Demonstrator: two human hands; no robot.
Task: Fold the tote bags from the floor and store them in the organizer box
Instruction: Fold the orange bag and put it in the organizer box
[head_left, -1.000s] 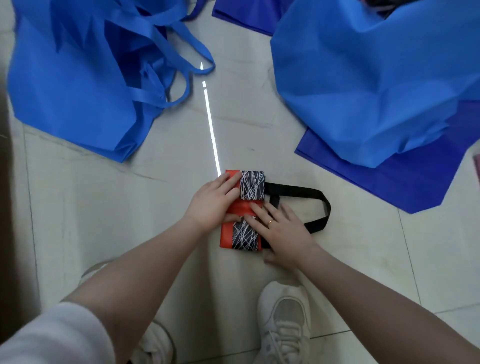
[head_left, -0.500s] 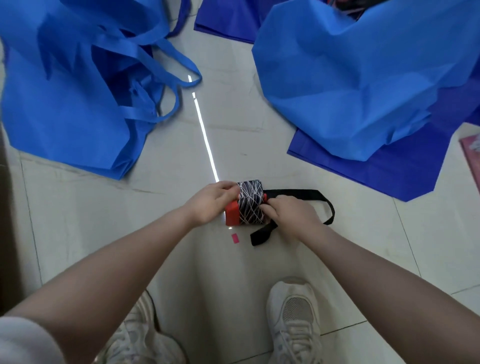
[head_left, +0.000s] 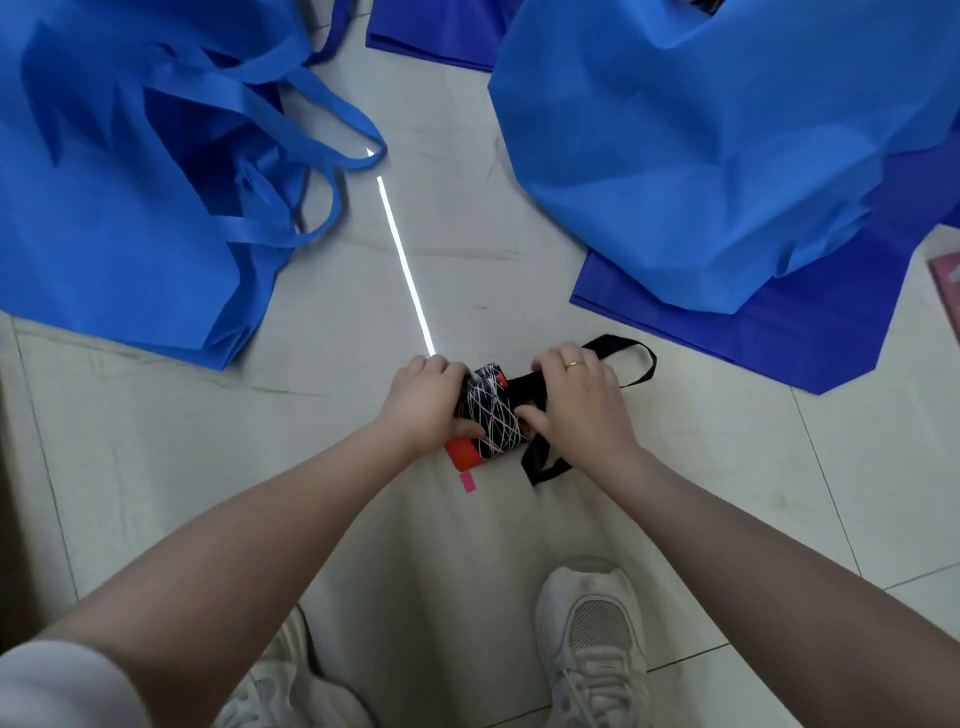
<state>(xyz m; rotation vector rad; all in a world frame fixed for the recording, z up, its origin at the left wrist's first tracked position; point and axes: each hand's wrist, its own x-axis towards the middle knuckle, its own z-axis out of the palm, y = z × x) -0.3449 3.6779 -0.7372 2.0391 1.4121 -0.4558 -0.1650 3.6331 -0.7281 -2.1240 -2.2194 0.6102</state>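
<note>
Tote bag (head_left: 491, 415), folded small, was gripped by your left hand (head_left: 423, 402) and right hand (head_left: 579, 402); its loose black strap (head_left: 631, 364) risked unrolling it.

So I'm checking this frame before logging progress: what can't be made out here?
- Organizer box: nowhere in the head view.
- Folded tote bag: its ends hidden by the left hand and right hand.
- Dark blue bag: mostly under the light blue bag.
- Pink object: cut off by the right edge.

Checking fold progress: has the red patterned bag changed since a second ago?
Yes. The red patterned bag lay flat a second ago; now both hands have rolled it into a compact bundle, same spot at the floor's light streak.
</note>
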